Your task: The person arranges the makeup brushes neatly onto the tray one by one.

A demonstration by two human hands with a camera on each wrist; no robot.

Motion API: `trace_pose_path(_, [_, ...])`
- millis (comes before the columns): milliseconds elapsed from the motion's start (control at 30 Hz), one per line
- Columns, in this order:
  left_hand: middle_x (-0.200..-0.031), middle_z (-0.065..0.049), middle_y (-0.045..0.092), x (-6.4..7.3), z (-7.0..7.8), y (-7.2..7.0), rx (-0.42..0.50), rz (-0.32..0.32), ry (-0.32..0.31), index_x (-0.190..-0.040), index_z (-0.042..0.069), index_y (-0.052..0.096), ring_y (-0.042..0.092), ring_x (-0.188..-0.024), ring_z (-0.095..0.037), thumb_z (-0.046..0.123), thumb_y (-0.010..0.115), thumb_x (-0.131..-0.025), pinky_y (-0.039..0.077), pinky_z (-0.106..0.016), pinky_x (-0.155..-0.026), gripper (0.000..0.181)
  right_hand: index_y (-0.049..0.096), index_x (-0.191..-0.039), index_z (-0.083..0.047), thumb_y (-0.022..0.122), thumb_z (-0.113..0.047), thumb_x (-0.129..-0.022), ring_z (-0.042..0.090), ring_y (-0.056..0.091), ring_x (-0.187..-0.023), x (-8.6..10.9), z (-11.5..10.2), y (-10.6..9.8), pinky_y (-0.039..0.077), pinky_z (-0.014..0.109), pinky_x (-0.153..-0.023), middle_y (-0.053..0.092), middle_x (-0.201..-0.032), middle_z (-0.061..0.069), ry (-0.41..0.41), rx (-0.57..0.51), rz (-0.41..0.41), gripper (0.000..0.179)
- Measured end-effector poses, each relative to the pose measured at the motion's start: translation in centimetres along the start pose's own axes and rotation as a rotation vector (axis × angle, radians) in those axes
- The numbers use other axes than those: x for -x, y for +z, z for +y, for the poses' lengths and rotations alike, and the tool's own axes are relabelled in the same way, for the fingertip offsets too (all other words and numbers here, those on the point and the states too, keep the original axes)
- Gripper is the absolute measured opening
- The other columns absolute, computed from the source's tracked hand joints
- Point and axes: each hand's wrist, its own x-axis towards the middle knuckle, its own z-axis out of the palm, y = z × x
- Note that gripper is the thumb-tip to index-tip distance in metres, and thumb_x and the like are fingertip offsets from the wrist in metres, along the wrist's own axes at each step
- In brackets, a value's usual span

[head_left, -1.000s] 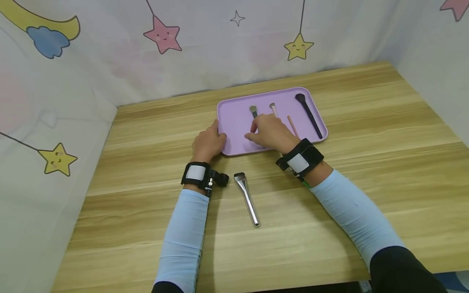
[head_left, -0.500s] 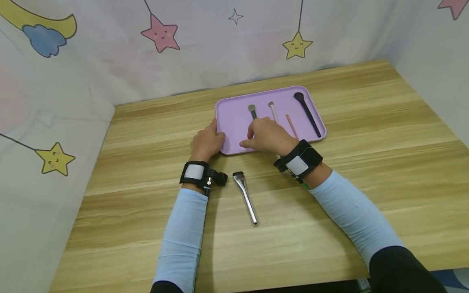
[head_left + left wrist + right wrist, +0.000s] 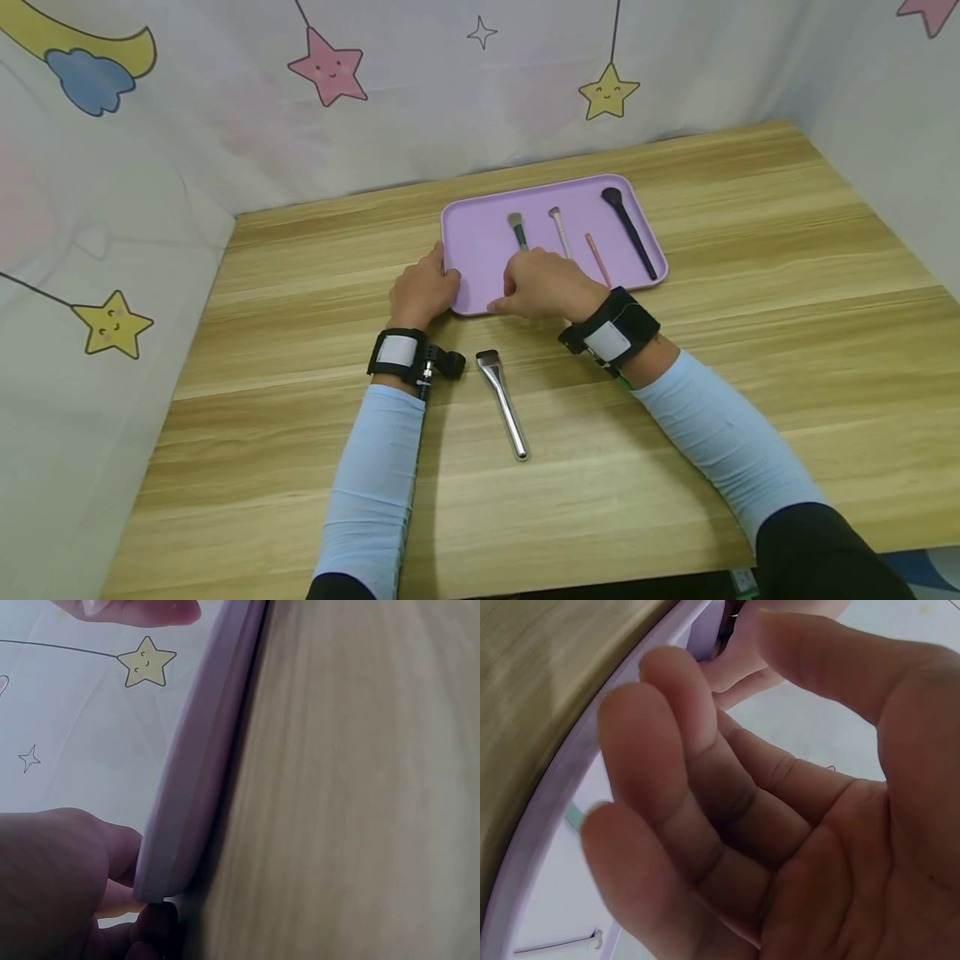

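My left hand [image 3: 423, 289] grips the left end of a lilac tray [image 3: 476, 250], its thumb and fingers at the corner in the left wrist view. Over the tray's near edge hovers my right hand [image 3: 551, 287]; the right wrist view shows loosely bent fingers [image 3: 641, 750] and the thumb apart, holding nothing. A makeup brush with a green handle [image 3: 517, 227] lies in the tray, partly hidden behind that hand. Beside it are a small white-handled brush [image 3: 558, 229], a thin pinkish stick [image 3: 597, 260] and a large black brush [image 3: 630, 233].
A silver makeup brush with a dark, flat head [image 3: 505, 408] lies on the wooden table [image 3: 285, 400] in front of the tray, between my forearms. A white curtain [image 3: 420, 125] with printed stars hangs behind the table.
My right hand has shifted slightly left and toward me over the tray, uncovering more of the green-handled and white-handled brushes. The left hand keeps its hold on the tray.
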Motion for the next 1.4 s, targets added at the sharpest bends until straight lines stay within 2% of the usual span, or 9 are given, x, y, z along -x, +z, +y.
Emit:
trace_pose_path(167, [-0.152, -0.013, 0.047, 0.0, 0.0, 0.0, 0.012, -0.001, -0.002, -0.161, 0.017, 0.028, 0.058, -0.105, -0.036, 0.033, 0.043, -0.097, 0.047, -0.051, -0.083, 0.068, 0.075, -0.089, -0.011, 0.075, -0.044, -0.089, 0.021, 0.062, -0.074, 0.0, -0.2, 0.0, 0.050, 0.037, -0.064, 0.070, -0.085, 0.003, 0.000, 0.011, -0.045, 0.033])
trace_pose_path(500, [-0.152, -0.014, 0.047, 0.1, 0.2, -0.2, 0.004, -0.009, -0.019, -0.161, 0.019, 0.028, 0.058, -0.108, -0.037, 0.034, 0.044, -0.097, 0.047, -0.051, -0.083, 0.068, 0.073, -0.084, -0.012, 0.074, -0.045, -0.089, 0.018, 0.060, -0.065, 0.4, -0.4, 0.2, 0.048, 0.035, -0.058, 0.068, -0.074, 0.001, -0.010, 0.040, -0.110, 0.034])
trace_pose_path(900, [-0.154, -0.013, 0.045, -0.1, 0.1, 0.0, 0.003, -0.009, -0.018, -0.161, 0.018, 0.028, 0.057, -0.113, -0.038, 0.034, 0.044, -0.098, 0.046, -0.052, -0.086, 0.068, 0.071, -0.088, -0.011, 0.074, -0.047, -0.089, 0.019, 0.062, -0.069, 0.4, -0.6, 0.3, 0.049, 0.037, -0.061, 0.069, -0.077, 0.001, -0.005, 0.082, -0.155, 0.036])
trace_pose_path(1400, [-0.153, -0.015, 0.046, -0.1, 0.1, 0.0, -0.016, -0.005, -0.005, -0.161, 0.017, 0.028, 0.056, -0.120, -0.041, 0.034, 0.043, -0.098, 0.046, -0.054, -0.089, 0.067, 0.072, -0.087, -0.012, 0.075, -0.048, -0.088, 0.017, 0.066, -0.066, 1.0, -1.3, 0.3, 0.051, 0.038, -0.064, 0.072, -0.070, 0.002, -0.030, 0.111, -0.216, 0.036])
